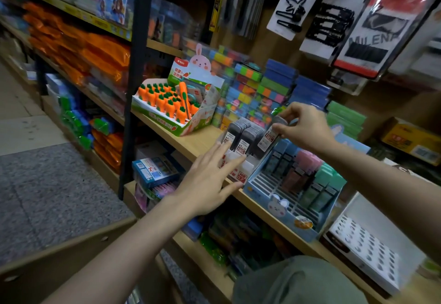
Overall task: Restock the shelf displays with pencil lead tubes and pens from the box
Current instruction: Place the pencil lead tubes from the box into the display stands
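Note:
A white display tray (pixel 241 170) on the wooden shelf (pixel 191 144) holds rows of dark pencil lead tubes (pixel 241 134) with white labels. My right hand (pixel 303 124) pinches one dark lead tube (pixel 270 134) above the right end of that tray. With fingers spread and straight, my left hand (pixel 210 179) reaches toward the front left of the tray, its fingertips at the tray's front. Just right of it stands a blue rabbit display box (pixel 286 210) with pastel lead tubes in its back slots.
A carrot pen display (pixel 174 105) sits left on the same shelf, with coloured erasers stacked behind. A white perforated pen stand (pixel 365 253) is at the far right. A cardboard box flap (pixel 59 253) lies at lower left. Hair clip cards hang above.

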Demonstrator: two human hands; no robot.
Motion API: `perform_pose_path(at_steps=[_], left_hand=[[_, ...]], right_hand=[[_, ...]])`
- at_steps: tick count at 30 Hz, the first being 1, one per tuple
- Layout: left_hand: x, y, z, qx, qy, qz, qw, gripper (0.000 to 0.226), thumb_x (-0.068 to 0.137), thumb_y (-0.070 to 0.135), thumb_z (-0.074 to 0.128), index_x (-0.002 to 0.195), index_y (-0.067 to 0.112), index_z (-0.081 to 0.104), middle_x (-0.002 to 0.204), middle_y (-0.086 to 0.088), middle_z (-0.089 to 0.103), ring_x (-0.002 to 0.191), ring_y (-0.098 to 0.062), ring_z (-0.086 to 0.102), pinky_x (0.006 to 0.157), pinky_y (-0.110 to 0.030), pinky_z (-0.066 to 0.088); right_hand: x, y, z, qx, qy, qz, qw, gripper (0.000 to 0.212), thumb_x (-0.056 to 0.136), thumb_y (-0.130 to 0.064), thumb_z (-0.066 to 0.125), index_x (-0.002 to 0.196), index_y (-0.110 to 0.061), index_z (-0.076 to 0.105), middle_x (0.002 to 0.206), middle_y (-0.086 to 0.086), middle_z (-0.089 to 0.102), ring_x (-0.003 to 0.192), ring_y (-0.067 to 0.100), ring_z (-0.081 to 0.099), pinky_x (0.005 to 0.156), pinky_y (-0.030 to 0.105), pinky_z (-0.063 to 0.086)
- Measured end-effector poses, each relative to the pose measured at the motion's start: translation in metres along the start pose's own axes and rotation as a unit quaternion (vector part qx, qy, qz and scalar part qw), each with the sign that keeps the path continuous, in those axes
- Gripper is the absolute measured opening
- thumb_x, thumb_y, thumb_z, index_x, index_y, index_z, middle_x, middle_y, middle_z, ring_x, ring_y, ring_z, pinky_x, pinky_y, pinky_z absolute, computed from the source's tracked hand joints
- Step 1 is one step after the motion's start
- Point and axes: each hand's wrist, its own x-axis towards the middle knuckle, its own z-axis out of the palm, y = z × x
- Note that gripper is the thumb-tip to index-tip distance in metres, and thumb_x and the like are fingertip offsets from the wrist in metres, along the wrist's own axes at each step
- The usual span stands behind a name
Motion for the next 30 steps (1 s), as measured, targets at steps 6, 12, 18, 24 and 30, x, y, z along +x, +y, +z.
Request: perform_pose_path(at_steps=[6,12,18,24,30], left_hand=[[0.000,-0.005,0.011,-0.007,0.007,0.008,1.000,0.060,0.098,0.055,0.037,0.151,0.043,0.010,0.162,0.005,-0.006,0.149,-0.014,-0.006,0.122,-0.042,0.011],[-0.001,-0.002,0.018,-0.033,0.026,0.007,0.999,0.062,0.098,0.051,0.042,0.150,0.043,0.010,0.160,0.011,-0.011,0.149,-0.014,-0.005,0.120,-0.040,0.015],[-0.003,-0.005,0.019,-0.049,0.014,0.014,0.999,0.067,0.098,0.049,0.043,0.151,0.044,0.004,0.160,0.012,-0.017,0.149,-0.014,-0.006,0.118,-0.042,0.020],[-0.012,0.000,0.015,-0.061,-0.007,0.034,0.998,0.069,0.099,0.044,0.045,0.152,0.042,0.000,0.160,0.015,-0.020,0.149,-0.009,0.000,0.117,-0.033,0.020],[-0.055,-0.011,0.011,-0.185,0.035,-0.053,0.981,0.038,0.095,0.031,0.056,0.133,0.033,0.050,0.136,0.012,0.051,0.127,-0.002,0.043,0.105,-0.023,0.038]], right_hand=[[-0.004,0.005,0.015,-0.024,-0.041,-0.040,0.998,0.019,0.077,-0.031,0.082,0.085,-0.021,0.067,0.075,-0.012,0.063,0.070,-0.003,0.056,0.052,0.005,0.039],[-0.006,0.007,0.025,-0.102,-0.049,-0.081,0.990,0.021,0.073,-0.035,0.084,0.081,-0.021,0.070,0.070,-0.015,0.057,0.067,0.002,0.053,0.054,0.019,0.036],[-0.011,0.006,0.034,-0.148,-0.024,-0.088,0.985,0.027,0.072,-0.036,0.084,0.087,-0.024,0.065,0.088,-0.003,0.059,0.081,0.016,0.055,0.063,0.030,0.041],[-0.021,-0.001,0.020,-0.137,0.000,-0.106,0.985,0.021,0.091,-0.032,0.065,0.103,-0.017,0.073,0.100,0.002,0.061,0.087,0.016,0.056,0.072,0.031,0.046],[-0.074,-0.039,0.026,0.027,0.008,-0.121,0.992,0.006,0.088,-0.019,0.065,0.090,-0.022,0.071,0.085,-0.010,0.062,0.070,0.001,0.055,0.062,0.012,0.039]])
